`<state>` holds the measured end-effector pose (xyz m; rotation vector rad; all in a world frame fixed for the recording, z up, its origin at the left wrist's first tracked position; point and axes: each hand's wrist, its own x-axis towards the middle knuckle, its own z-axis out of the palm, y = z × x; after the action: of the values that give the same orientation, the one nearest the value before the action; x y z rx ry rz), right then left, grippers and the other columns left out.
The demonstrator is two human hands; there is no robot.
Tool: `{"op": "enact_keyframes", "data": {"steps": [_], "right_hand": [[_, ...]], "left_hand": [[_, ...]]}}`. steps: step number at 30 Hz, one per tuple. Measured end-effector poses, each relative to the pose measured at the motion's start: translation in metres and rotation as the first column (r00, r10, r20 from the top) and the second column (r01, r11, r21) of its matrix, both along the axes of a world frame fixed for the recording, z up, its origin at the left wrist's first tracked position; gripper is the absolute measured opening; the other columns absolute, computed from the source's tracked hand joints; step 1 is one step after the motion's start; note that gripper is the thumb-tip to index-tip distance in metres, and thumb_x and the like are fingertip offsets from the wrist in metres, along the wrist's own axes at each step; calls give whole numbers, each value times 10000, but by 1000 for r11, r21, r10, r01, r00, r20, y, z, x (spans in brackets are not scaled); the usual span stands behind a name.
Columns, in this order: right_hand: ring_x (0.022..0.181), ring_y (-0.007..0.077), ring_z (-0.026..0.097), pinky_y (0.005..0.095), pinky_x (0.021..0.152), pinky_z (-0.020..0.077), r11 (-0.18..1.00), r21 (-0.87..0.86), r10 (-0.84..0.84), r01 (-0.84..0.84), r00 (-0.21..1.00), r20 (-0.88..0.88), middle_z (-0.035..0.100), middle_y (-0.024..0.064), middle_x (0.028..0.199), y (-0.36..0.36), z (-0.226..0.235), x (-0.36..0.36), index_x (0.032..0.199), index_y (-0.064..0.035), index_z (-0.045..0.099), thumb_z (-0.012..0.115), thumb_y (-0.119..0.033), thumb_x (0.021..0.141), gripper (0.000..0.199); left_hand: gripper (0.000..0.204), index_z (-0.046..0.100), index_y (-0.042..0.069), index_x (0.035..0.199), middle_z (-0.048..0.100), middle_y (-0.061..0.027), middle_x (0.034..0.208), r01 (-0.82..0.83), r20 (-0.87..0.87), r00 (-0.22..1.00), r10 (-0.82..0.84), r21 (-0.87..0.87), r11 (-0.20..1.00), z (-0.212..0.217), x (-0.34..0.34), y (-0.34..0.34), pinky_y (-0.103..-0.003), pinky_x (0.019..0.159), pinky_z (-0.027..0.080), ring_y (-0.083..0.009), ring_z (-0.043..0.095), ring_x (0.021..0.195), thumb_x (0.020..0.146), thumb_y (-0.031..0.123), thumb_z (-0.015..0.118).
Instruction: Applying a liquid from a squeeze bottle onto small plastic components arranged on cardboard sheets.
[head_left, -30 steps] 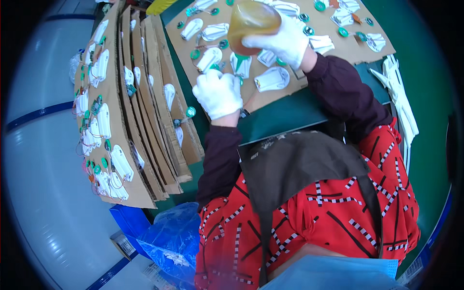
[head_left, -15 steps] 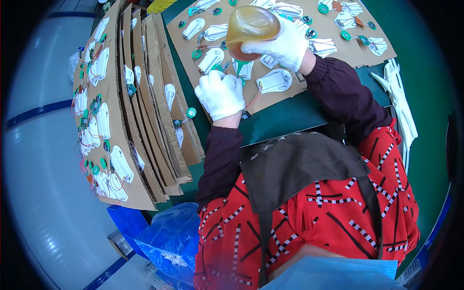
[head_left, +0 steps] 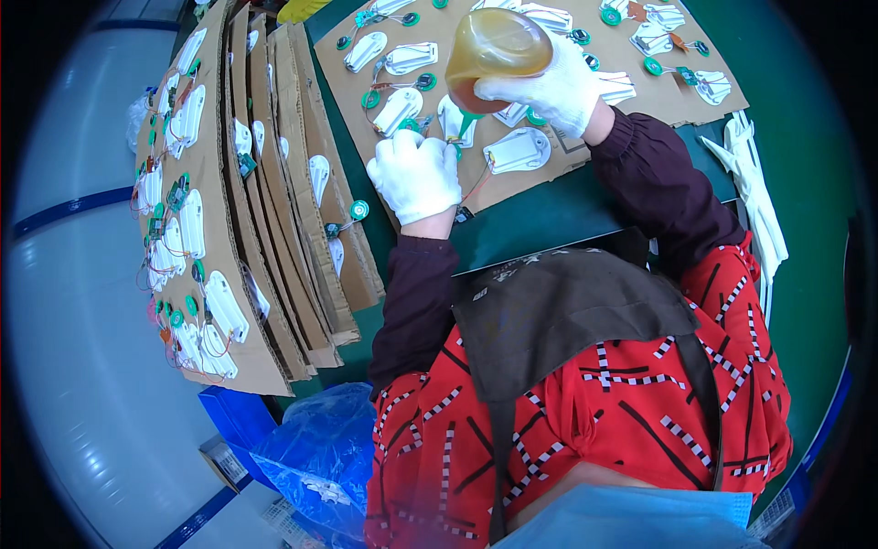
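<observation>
The amber squeeze bottle [head_left: 494, 46] is clasped upside down in the gloved right hand [head_left: 558, 87], nozzle lowered over white plastic shells [head_left: 517, 151] on the cardboard sheet [head_left: 549, 178]. One shell is pinned by the closed left hand [head_left: 416, 174]. Dispensing seems underway; a steady, precisely aimed nozzle is needed next.

Small assembly workshop, factory-style. Dark green work table [head_left: 549, 215] as landmark: flat brown cardboard sheet [head_left: 549, 91] on it, rows of white plastic shells [head_left: 518, 149] and green round discs [head_left: 370, 99] wired together. Left of table, overlapping stack of similar loaded cardboard sheets [head_left: 274, 183]. Below table's near edge, blue plastic bag [head_left: 320, 457]. Pale grey floor [head_left: 64, 320] beyond stack.
</observation>
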<state>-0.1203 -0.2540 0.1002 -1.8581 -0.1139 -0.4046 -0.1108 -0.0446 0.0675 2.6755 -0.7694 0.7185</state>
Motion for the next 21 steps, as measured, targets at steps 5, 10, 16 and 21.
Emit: {"op": "enact_keyframes", "data": {"steps": [5, 10, 16, 21], "right_hand": [[981, 168, 597, 293, 855, 488, 1000, -17, -6, 6, 1000, 3, 612, 69, 1074, 6, 2, -1, 1183, -58, 530, 802, -284, 687, 609], [978, 166, 598, 298, 846, 490, 999, 7, -31, 31, 999, 26, 612, 72, 1085, -2, 1, -6, 1189, -61, 528, 794, -264, 697, 595], [937, 145, 600, 289, 816, 488, 992, 114, 39, -49, 995, 90, 630, 61, 1026, 11, 11, -14, 1142, -45, 561, 771, -250, 721, 513], [847, 103, 573, 267, 738, 463, 944, 330, -21, 21, 1000, -5, 619, 15, 961, -24, 11, -31, 1102, -45, 570, 632, -195, 830, 317]], "left_hand": [[96, 706, 152, 673, 547, -16, 752, -13, -15, 1000, 14, 4, 1000, -1, 0, 2, -397, 704, 375, -237, 503, 817, 640, 240, 726], [104, 709, 147, 681, 551, -19, 756, -15, -16, 1000, 15, 15, 1000, 3, -1, -2, -400, 710, 378, -237, 506, 820, 641, 242, 726], [103, 707, 142, 682, 562, -28, 767, -24, -15, 1000, 24, 23, 999, 2, -2, 1, -404, 701, 386, -244, 512, 817, 652, 241, 714], [162, 697, 154, 824, 579, -52, 800, 21, -117, 993, -27, -56, 998, 3, -5, 2, -403, 714, 420, -262, 522, 815, 697, 256, 688]]}}
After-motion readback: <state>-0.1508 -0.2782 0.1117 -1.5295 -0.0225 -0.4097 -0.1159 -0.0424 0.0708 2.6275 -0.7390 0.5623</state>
